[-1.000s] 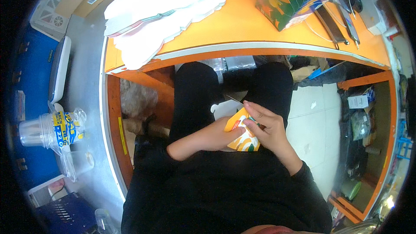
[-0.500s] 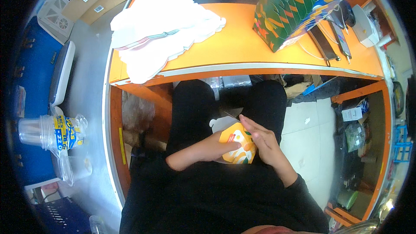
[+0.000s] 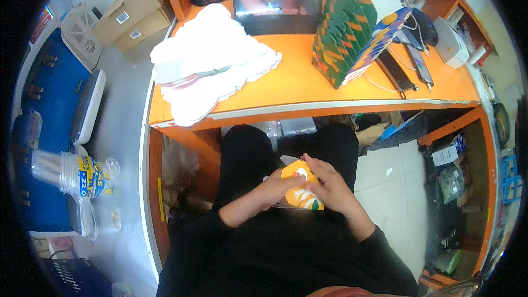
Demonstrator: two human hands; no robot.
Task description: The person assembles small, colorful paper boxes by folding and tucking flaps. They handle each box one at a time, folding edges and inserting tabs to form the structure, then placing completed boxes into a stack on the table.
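Observation:
A yellow folding carton (image 3: pixel 302 194) with a white and orange print lies over my lap, between my two hands. My left hand (image 3: pixel 272 189) grips its left side, thumb across the printed face. Against the right side rests my right hand (image 3: pixel 334 187), its fingers stretched out and pointing up and left over the carton's edge. A pale flap shows at the top of the carton, and its underside is hidden. On the orange desk ahead lies a pile of white die-cut card blanks (image 3: pixel 212 55). Green patterned cartons (image 3: pixel 344 30) stand nested together to its right.
A screen (image 3: pixel 275 3) stands at the back of the desk. Dark flat devices (image 3: pixel 397 72) and cables lie at the right. Stacked plastic cups (image 3: pixel 66 170) are on the grey surface at left, with cardboard boxes (image 3: pixel 132 16) behind. The desk's front edge (image 3: pixel 313 107) runs above my knees.
The view has tilted upward, so the desk sits lower in the picture. My right fingers have shifted inward over the carton, and less of its pale flap shows.

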